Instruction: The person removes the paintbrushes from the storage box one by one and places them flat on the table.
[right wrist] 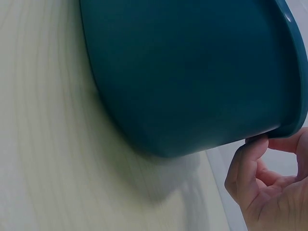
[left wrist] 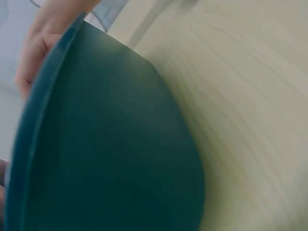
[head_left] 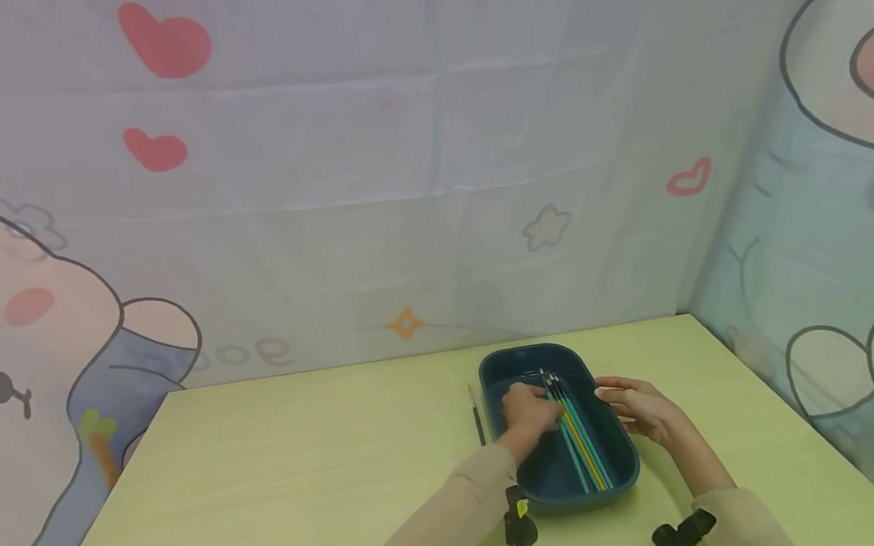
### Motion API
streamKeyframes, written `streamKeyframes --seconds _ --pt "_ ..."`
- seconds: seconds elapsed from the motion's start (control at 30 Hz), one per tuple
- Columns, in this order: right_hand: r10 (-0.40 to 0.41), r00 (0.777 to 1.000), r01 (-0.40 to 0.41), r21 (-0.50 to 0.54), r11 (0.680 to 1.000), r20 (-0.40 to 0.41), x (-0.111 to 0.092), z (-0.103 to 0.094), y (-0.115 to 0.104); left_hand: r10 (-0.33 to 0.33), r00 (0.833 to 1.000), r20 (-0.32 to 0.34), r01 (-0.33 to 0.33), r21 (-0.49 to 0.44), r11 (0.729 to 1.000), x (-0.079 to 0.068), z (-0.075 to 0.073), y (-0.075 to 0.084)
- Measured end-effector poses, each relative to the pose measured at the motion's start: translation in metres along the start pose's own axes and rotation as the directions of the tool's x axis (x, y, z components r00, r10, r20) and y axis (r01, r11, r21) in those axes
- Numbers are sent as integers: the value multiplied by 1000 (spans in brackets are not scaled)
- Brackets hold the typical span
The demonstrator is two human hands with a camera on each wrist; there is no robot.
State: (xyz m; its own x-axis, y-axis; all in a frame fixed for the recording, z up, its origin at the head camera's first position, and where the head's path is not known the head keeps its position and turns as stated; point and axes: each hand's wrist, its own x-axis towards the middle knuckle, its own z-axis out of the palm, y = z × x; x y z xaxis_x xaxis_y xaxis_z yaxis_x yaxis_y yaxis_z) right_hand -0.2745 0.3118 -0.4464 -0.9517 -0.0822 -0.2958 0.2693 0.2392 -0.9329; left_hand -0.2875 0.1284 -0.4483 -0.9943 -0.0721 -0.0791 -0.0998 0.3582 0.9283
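Note:
My left hand (head_left: 528, 409) reaches over the left rim into a dark teal tray (head_left: 621, 454). Its fingers bend downward and its thumb lies against a bundle of slim paintbrushes (head_left: 578, 435) with teal and yellow handles. Whether it grips any of them is hidden. Against the tray's right side is my right hand (head_left: 644, 411). In the right wrist view, bent fingers (right wrist: 248, 166) of that hand hold the tray just under its lip. To the left of the tray, another paintbrush (head_left: 477, 417) with a dark handle lies on the table. The left wrist view mostly shows the tray's outer wall (left wrist: 120, 125).
A pale yellow wooden table (head_left: 284, 474) carries the tray near its right end. Behind it hangs a printed cloth (head_left: 346, 262) with hearts and cartoon figures, and a similar cloth (head_left: 805, 267) borders the right side. Dark cameras are strapped to both wrists.

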Motion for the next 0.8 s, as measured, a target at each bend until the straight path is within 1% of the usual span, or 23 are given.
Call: streamKeyframes --seconds 0.1,0.17,0.27,0.33,0.4,0.5,0.63,0.7,0.8 --pt "-10 1000 10 6 1000 17 1 -1 2 -16 1000 10 17 -58 998 -1 -2 1" --pt "-23 999 22 19 1000 46 2 -4 4 -16 1000 13 17 -72 997 -2 -3 2" --pt "-32 997 31 21 999 66 3 -6 4 -16 1000 13 17 -92 996 -2 -5 4" --pt "-23 998 22 26 999 56 2 -6 3 -5 1000 14 6 -99 995 -2 -6 4" --pt "-8 1000 8 23 1000 28 1 -3 1 3 1000 18 -1 -127 992 -3 -7 5" --pt "2 1000 -2 25 1000 14 0 -1 -1 19 999 26 -14 -165 986 -3 -9 5" --pt "0 1000 -1 22 1000 17 0 -1 -1 20 999 35 -13 -203 979 -3 -11 5" --pt "7 1000 -7 27 1000 7 0 -1 -1 24 999 32 -16 -214 977 -3 -12 5" --pt "0 1000 0 14 1000 14 1 -1 1 23 1000 20 -18 -242 970 -3 -15 7"
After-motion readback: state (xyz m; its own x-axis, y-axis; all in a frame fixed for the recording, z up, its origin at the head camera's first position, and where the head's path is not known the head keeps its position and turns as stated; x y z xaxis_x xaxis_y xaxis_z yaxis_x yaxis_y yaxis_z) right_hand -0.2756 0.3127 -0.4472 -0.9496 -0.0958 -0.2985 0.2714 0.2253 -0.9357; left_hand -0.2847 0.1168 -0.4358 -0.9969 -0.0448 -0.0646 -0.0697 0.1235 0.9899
